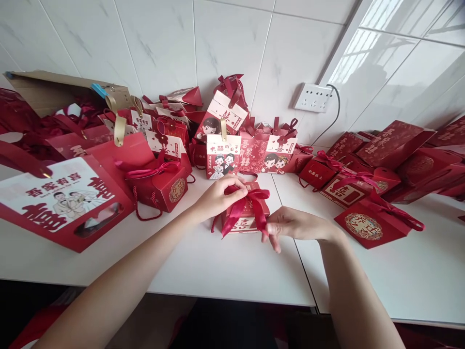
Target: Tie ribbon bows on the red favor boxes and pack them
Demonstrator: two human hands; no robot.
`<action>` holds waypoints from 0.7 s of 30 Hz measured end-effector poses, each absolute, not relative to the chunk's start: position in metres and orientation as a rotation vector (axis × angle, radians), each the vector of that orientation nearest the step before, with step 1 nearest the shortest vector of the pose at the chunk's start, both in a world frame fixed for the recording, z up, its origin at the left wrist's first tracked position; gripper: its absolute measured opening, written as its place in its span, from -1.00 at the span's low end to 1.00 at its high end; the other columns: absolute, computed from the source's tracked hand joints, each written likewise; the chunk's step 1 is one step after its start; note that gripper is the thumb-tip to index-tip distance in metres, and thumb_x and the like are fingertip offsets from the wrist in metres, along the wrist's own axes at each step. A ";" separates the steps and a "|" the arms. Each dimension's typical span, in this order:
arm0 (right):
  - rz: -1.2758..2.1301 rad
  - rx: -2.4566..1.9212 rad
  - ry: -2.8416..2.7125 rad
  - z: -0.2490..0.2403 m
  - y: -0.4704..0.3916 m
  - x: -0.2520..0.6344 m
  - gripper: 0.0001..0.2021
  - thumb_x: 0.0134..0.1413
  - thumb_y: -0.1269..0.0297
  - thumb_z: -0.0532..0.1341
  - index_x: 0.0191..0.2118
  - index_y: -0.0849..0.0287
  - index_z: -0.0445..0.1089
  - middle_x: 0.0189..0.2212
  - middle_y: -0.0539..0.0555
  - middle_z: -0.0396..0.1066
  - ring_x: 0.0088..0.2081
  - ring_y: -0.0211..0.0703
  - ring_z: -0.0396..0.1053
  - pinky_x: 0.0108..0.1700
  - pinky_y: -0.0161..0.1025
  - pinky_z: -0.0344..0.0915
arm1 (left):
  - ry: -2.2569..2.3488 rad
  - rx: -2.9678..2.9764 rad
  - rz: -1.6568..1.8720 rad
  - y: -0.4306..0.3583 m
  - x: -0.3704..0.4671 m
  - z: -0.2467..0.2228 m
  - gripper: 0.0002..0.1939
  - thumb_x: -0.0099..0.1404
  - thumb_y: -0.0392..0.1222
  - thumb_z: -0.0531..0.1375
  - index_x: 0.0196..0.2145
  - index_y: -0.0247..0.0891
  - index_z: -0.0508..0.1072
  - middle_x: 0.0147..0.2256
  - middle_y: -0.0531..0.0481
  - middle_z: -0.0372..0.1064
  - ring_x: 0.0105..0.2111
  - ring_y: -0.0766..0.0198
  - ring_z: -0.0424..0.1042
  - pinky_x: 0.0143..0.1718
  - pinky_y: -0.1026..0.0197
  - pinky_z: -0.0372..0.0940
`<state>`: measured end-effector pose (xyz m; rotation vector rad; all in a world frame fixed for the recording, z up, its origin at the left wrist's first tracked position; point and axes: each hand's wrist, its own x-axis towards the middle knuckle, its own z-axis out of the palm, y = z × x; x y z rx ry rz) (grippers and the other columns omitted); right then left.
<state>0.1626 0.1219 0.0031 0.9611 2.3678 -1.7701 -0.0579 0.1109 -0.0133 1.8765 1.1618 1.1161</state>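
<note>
A small red gift box (250, 213) with a pale printed front stands on the white table in front of me. A dark pink ribbon (258, 195) is tied in a bow on its top, with tails hanging down the front. At the bow's left side, the fingers of my left hand (220, 196) are closed on the ribbon. My right hand (290, 224) is at the box's lower right, thumb and fingers pinching the end of the right ribbon tail. Part of the box is hidden behind the ribbon and my fingers.
Red gift boxes (223, 156) are stacked along the tiled wall. A large red gift bag (69, 198) and a ribboned box (160, 186) stand left, before an open cardboard carton (47, 87). More red boxes (374, 220) stand right. A power socket (315, 98) with a cable is on the wall.
</note>
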 end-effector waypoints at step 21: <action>-1.101 1.492 2.850 0.025 0.083 0.154 -0.57 0.16 0.02 0.05 -0.56 0.18 0.41 -0.58 0.04 0.43 -0.62 -0.32 0.15 -0.56 -0.31 0.09 | 1.291 1.861 1.190 0.108 -0.055 -0.014 -0.87 0.11 -0.16 0.21 -0.53 -0.23 0.41 -0.16 -0.05 0.41 -0.09 0.11 0.37 -0.01 0.09 0.20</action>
